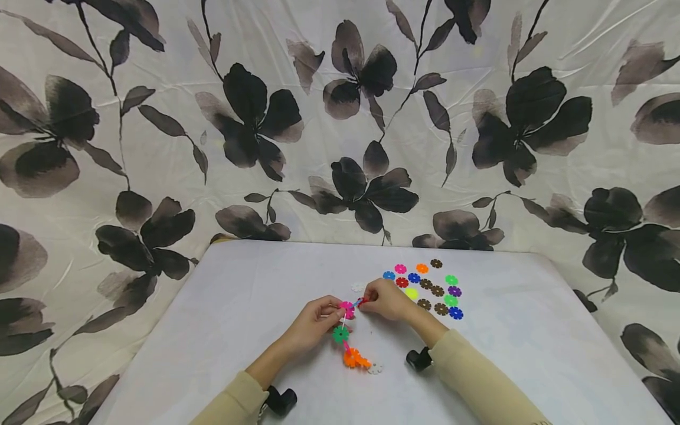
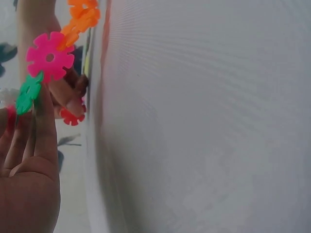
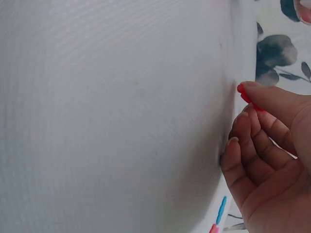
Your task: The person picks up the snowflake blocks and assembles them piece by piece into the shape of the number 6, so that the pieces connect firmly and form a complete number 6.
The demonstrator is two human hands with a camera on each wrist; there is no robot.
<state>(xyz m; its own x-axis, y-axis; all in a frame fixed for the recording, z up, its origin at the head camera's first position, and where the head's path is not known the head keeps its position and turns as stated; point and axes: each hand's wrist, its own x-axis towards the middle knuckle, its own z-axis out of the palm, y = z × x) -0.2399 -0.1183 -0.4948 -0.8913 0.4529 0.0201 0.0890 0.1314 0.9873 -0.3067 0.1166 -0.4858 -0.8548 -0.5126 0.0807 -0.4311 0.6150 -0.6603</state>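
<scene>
Head view: left hand [image 1: 312, 323] pinches a chain of linked discs [image 1: 340, 334]; right hand [image 1: 390, 300] pinches a red disc [image 1: 362, 301].

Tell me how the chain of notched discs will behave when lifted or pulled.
The chain is probably light: its discs look like thin plastic, and the left hand pinches it. It should hold its bends rather than droop much, since the discs seem slotted together at angles. A firm tug may pull it apart, as they appear joined only at their edges.
</scene>
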